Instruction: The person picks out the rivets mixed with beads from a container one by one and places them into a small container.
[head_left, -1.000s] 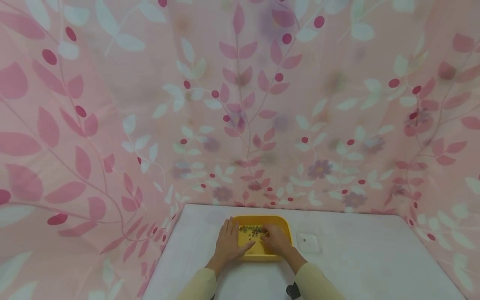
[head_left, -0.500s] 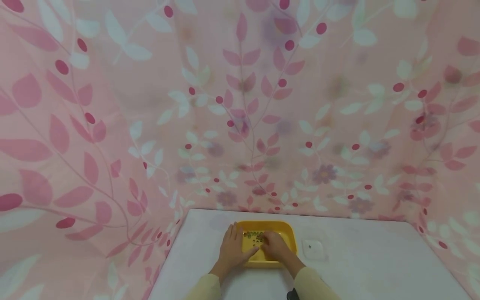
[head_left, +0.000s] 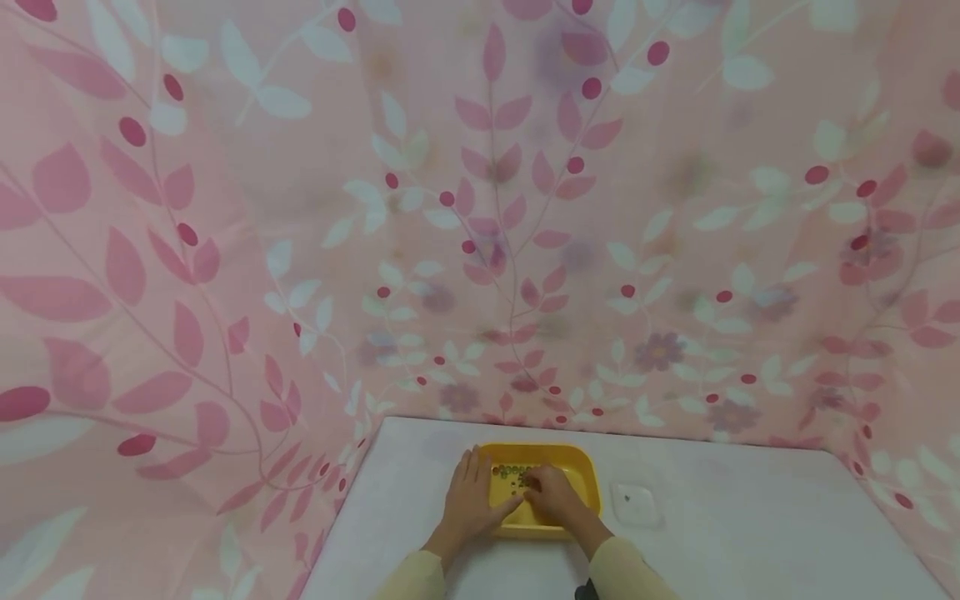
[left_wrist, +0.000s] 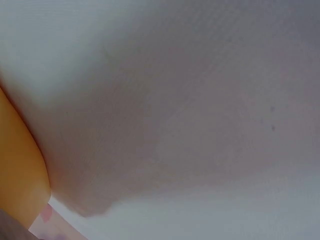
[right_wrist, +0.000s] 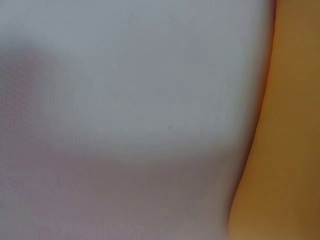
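A shallow yellow tray [head_left: 540,533] lies on the table, with several small greenish bead-like pieces [head_left: 513,470] inside it. Some of them form a row near its far side; others lie loose below that row. My left hand [head_left: 468,502] rests over the tray's left rim, fingers straight and thumb stretched out over the tray. Inside the tray, my right hand [head_left: 557,495] has curled fingers with the tips down among the loose pieces; I cannot tell whether it pinches one. Both wrist views show only the tray's outer wall [left_wrist: 20,160] and table, no fingers.
Right of the tray sits a small clear square dish [head_left: 637,506] with one dark speck-like piece [head_left: 627,498] in it. The white table [head_left: 750,525] ends at a pink leaf-patterned curtain [head_left: 570,317] behind and at the sides.
The head view has shifted, so the tray and dish appear slightly lower and further right. Both hands stay at the tray; the right fingers shift slightly among the pieces.
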